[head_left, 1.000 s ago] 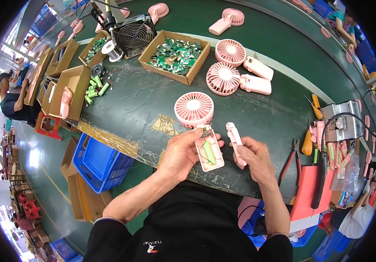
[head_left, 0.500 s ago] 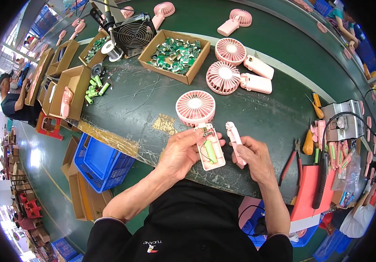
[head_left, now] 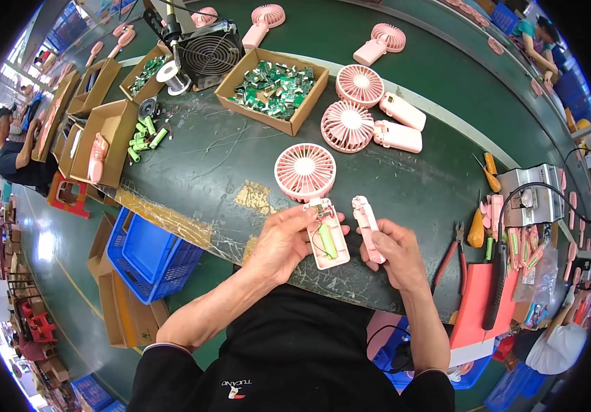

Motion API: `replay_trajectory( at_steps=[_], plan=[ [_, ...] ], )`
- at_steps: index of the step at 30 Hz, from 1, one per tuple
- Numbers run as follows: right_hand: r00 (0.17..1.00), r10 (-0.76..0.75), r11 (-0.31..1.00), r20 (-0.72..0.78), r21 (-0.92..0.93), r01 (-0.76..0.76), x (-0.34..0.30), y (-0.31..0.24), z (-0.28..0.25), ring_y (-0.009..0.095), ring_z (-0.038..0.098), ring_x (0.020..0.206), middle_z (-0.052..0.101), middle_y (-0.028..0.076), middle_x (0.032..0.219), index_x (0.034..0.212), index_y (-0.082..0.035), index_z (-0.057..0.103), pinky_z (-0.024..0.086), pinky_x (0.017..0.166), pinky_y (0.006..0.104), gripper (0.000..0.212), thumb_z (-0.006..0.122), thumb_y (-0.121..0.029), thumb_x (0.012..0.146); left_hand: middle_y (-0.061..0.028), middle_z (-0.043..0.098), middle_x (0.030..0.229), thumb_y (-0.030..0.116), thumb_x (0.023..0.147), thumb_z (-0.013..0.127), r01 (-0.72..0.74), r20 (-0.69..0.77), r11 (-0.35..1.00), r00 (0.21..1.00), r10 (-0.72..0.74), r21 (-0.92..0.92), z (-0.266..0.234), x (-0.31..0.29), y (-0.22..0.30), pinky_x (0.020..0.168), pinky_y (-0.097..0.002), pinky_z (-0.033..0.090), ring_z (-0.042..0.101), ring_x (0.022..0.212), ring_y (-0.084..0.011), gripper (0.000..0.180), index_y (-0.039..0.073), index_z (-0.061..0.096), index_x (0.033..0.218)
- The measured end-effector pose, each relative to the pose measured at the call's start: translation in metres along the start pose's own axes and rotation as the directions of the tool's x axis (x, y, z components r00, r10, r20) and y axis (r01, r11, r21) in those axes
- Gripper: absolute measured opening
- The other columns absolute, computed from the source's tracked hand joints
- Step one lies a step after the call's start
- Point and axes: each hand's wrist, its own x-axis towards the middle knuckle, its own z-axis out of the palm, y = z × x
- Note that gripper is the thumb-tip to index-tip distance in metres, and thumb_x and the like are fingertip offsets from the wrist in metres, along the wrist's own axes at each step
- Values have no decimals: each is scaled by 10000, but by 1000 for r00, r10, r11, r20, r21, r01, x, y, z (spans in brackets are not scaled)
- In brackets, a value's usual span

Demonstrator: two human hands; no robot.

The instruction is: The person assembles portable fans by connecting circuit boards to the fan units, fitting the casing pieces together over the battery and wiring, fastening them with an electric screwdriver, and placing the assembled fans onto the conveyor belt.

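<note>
A pink handheld fan [head_left: 305, 172] lies face up at the bench's near edge, its handle uncovered. Inside the handle sit a green battery cell [head_left: 328, 242], thin wires and a small circuit board [head_left: 322, 210]. My left hand [head_left: 275, 247] grips that handle from the left, thumb at the board end. Just to the right, my right hand [head_left: 400, 257] pinches a pink handle cover [head_left: 365, 221], tilted on its edge and apart from the handle. The cover's inner side is mostly hidden.
Beyond are two pink fans [head_left: 347, 126], a cardboard box of green circuit boards [head_left: 294, 125], loose battery cells [head_left: 146, 132] and a solder spool [head_left: 174, 78]. Pliers [head_left: 452, 257], screwdrivers [head_left: 476, 228] and a soldering iron [head_left: 495, 295] lie right. More fans [head_left: 387, 37] stand on the green conveyor.
The fans on the conveyor have shifted a little to the right. The whole view has moved slightly. Both hands keep their holds, with the cover still beside the handle.
</note>
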Motion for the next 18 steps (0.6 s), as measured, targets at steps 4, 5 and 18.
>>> replay_trajectory(
  at_steps=[4, 5, 18],
  plan=[
    [1000, -3, 1000, 10, -20, 4, 1, 0, 3, 111, 492, 538, 587, 103, 671, 1029, 78, 602, 388, 492, 250, 284, 564, -184, 926, -256, 622, 1148, 173, 973, 549, -2, 2, 999, 1000, 2, -32, -4, -1, -1, 911, -464, 551, 656, 1042, -357, 325, -84, 521, 1170],
    [1000, 1, 1000, 8, -24, -1, 1, -1, 3, 111, 493, 538, 586, 102, 670, 1028, 78, 602, 389, 492, 251, 279, 562, -178, 924, -257, 623, 1146, 174, 973, 549, -4, 1, 999, 1000, 4, -34, -4, -1, -1, 911, -463, 550, 656, 1041, -360, 327, -85, 521, 1171],
    [1000, 10, 999, 3, -50, -10, 1, -2, 4, 105, 492, 544, 590, 98, 674, 1032, 76, 604, 387, 490, 253, 262, 553, -147, 904, -221, 646, 1117, 181, 977, 552, -3, 4, 1000, 1000, 3, 6, -7, 1, -3, 897, -443, 557, 664, 1032, -330, 331, -73, 535, 1189]
  ],
)
